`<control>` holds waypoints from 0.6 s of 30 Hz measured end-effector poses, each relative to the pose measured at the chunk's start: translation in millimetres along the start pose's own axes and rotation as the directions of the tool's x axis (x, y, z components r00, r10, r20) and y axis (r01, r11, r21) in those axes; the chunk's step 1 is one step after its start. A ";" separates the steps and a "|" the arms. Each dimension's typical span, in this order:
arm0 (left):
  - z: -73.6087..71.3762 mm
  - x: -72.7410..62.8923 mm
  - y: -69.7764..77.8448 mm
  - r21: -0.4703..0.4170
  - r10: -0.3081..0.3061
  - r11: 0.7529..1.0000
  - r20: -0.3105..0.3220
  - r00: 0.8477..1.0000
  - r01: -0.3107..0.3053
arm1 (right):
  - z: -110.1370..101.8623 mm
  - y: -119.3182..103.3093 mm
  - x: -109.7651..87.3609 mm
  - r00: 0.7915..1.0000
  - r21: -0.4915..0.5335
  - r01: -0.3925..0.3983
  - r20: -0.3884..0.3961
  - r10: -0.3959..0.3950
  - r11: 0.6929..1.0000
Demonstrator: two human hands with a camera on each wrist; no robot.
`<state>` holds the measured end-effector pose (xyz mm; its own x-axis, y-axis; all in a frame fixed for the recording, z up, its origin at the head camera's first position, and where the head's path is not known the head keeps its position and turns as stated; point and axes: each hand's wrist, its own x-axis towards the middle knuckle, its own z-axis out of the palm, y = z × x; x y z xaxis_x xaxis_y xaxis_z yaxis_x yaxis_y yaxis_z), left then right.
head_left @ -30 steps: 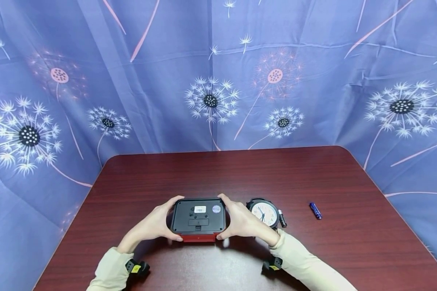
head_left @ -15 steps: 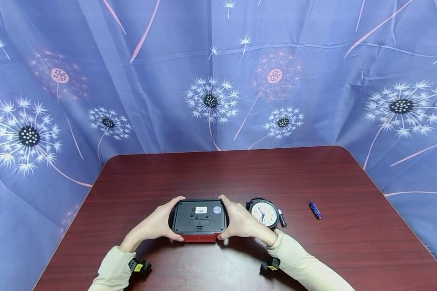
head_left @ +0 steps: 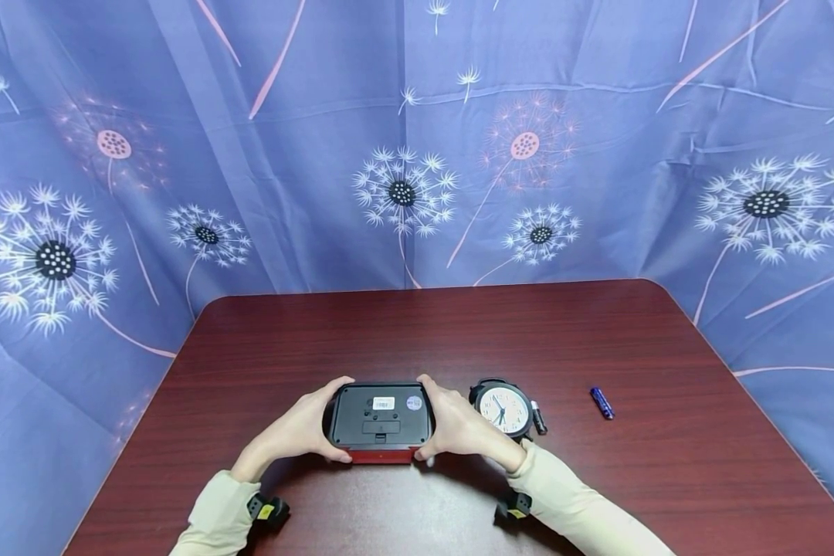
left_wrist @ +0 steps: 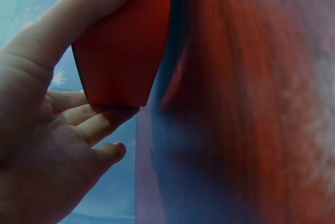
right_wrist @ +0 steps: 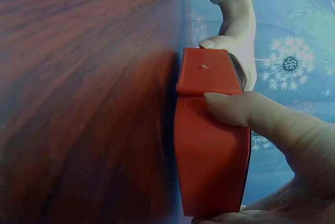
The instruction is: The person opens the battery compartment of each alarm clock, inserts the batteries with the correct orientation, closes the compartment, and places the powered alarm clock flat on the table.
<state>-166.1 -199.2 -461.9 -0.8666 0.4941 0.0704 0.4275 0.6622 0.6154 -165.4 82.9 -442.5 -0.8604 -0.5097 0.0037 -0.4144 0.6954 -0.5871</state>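
Both hands grip a box-shaped red device [head_left: 357,409] from its two ends, its black back facing up. That back carries a battery cover [head_left: 381,426], small buttons, a white label and a round sticker. My left hand [head_left: 292,428] has its thumb on the near red edge and its fingers at the far side. The right hand [head_left: 462,421] mirrors this grip. In the right wrist view, the right thumb [right_wrist: 230,110] presses on the red side. The left wrist view has the left thumb [left_wrist: 78,12] over the red end. The device's front is hidden.
Just right of the right hand lies a round black alarm clock [head_left: 503,409] with a white dial. A black battery [head_left: 538,418] is beside it. Farther right, a blue battery [head_left: 601,403] rests on the dark red table [head_left: 417,332]. A flowered blue curtain [head_left: 306,154] hangs behind.
The device and both hands have shifted very slightly right and toward the person, with the same grip. The alarm clock and batteries stay in place.
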 end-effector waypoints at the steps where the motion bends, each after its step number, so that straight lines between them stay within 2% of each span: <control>1: 0.2 0.0 -0.4 -0.001 -0.008 1.000 0.004 1.000 0.008 | 0.2 -0.1 -0.1 1.000 0.000 0.000 0.001 0.000 1.000; 8: 1.8 1.6 -2.2 -0.008 -0.026 1.000 0.028 0.999 0.026 | 0.5 0.5 -0.4 1.000 -0.019 0.011 -0.004 -0.011 1.000; 13: 2.9 2.3 -4.0 -0.048 -0.019 0.999 0.044 0.999 0.021 | 1.3 1.5 -0.6 1.000 -0.029 0.017 -0.005 -0.017 0.999; 18: 4.4 2.3 -5.6 -0.028 0.000 1.000 0.033 0.999 0.001 | 2.9 2.6 0.1 1.000 -0.030 0.020 -0.006 -0.020 0.999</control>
<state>-169.3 -199.3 -468.6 -0.8575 0.5126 0.0445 0.4196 0.6467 0.6369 -165.8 83.2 -446.4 -0.8537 -0.5204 0.0200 -0.4399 0.7002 -0.5623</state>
